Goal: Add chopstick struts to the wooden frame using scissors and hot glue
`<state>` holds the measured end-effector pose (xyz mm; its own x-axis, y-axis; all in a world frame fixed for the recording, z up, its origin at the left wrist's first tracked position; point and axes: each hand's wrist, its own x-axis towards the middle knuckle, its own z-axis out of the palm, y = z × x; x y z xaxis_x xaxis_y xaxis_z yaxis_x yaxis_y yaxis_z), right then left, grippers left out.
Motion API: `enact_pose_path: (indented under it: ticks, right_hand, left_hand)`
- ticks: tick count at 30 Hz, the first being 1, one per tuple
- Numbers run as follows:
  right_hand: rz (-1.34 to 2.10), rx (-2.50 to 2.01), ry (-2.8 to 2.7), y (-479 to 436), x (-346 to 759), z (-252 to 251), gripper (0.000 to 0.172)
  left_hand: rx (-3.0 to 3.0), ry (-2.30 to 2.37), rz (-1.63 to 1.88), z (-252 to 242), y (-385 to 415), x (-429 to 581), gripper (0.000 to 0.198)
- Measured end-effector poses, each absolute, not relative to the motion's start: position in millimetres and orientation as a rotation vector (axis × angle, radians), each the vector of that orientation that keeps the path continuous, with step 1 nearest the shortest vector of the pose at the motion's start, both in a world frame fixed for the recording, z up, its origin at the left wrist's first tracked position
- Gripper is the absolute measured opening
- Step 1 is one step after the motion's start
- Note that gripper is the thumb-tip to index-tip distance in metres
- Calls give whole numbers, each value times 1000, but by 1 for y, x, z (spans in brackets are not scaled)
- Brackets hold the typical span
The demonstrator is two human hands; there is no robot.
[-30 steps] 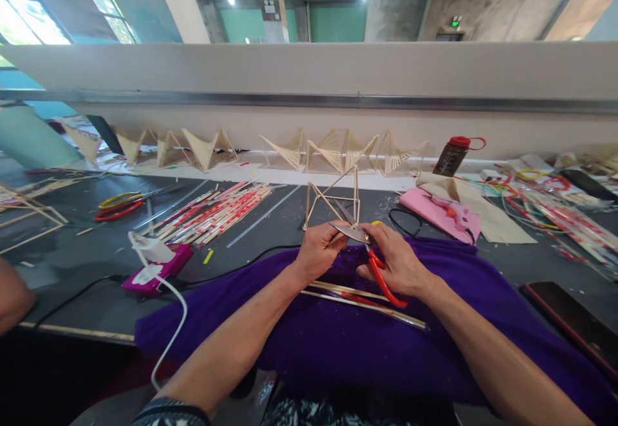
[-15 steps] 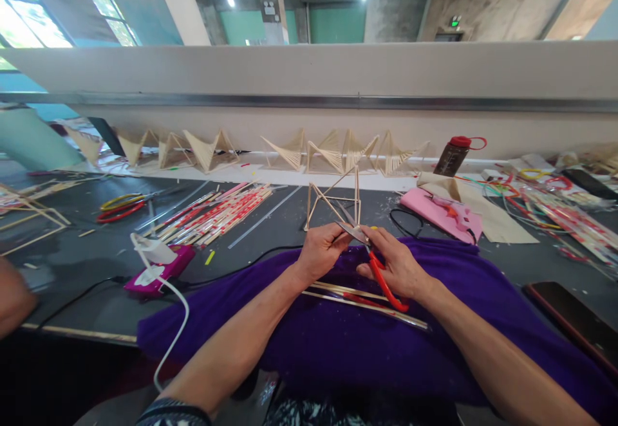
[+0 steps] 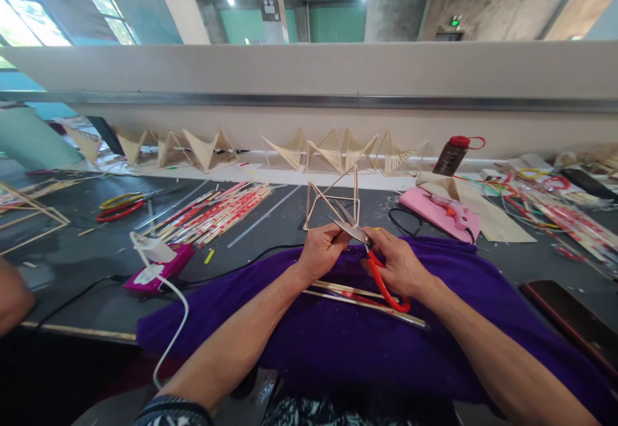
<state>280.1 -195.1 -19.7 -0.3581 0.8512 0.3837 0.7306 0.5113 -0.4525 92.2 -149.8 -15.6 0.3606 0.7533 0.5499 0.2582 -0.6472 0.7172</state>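
Note:
My right hand (image 3: 398, 262) is closed around scissors (image 3: 389, 287) with red handles, held behind the pivot. The metal blades point up and left and lie across the near corner of a frame of thin wooden sticks (image 3: 333, 202). Fingers pinched, my left hand (image 3: 322, 253) grips the near part of this frame, right beside the blades. The exact contact is hidden behind the fingers. Below both hands, several loose wooden sticks (image 3: 362, 307) lie on a purple cloth (image 3: 318, 355), some in a clear wrapper.
Finished-looking stick models (image 3: 284, 149) line the wall. Red-and-white wrapped sticks (image 3: 222, 210) and a pink power strip (image 3: 159, 271) with a white cable are left. Right are a glue gun (image 3: 451, 210) on a pink pad, a bottle (image 3: 451, 156) and a phone (image 3: 572, 316). Another person's arm (image 3: 14, 297) shows far left.
The scissors have turned slightly in my right hand, and their blades sit a little further left. My left hand stays almost where it was, at the stick frame.

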Motion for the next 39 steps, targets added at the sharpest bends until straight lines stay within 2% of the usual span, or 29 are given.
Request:
enact_pose_path:
  ticks: [11, 21, 39]
  right_hand:
    - [221, -1313, -2183, -195, 282, -16, 44]
    - [97, -1320, -2262, -193, 283, -11, 60]
    - [330, -1283, -2178, -196, 279, -19, 53]
  left_hand:
    - [2012, 808, 1312, -15, -150, 94, 11]
    - [2157, 777, 1213, -10, -149, 88, 20]
    - [2207, 811, 1166, -9, -150, 88, 25]
